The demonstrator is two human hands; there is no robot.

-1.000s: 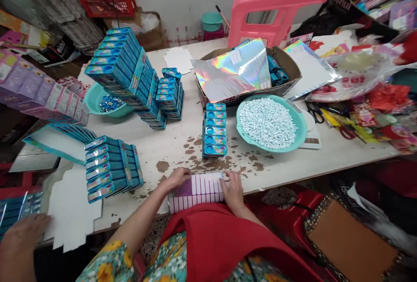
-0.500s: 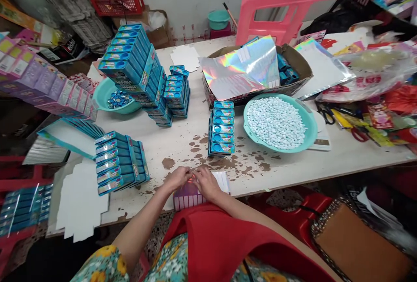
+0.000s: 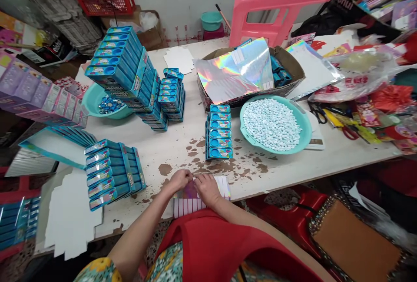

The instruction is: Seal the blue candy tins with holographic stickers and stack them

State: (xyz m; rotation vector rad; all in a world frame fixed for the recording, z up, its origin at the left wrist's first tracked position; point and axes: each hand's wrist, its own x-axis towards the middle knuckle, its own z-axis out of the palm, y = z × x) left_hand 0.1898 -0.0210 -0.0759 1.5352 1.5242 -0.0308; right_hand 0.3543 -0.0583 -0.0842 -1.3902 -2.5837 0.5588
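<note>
My left hand (image 3: pixel 180 180) and my right hand (image 3: pixel 207 188) meet at the table's near edge, fingers curled on a flat purple-and-white striped carton sheet (image 3: pixel 195 199) that lies there. Both hands pinch its upper left part. Just beyond them stands a short row of blue candy boxes (image 3: pixel 219 131). A teal bowl (image 3: pixel 273 148) full of small white candies sits to the right of that row.
Tall stacks of blue boxes (image 3: pixel 124 69) and a lower stack (image 3: pixel 112 172) fill the left of the white table (image 3: pixel 325 151). A cardboard box with holographic sheets (image 3: pixel 237 70) sits behind. Pink stool (image 3: pixel 280 4), scissors and clutter at right; purple boxes (image 3: pixel 35 95) at left.
My right hand slid left from the sheet's right end to join my left hand at its upper left. The view shifted slightly.
</note>
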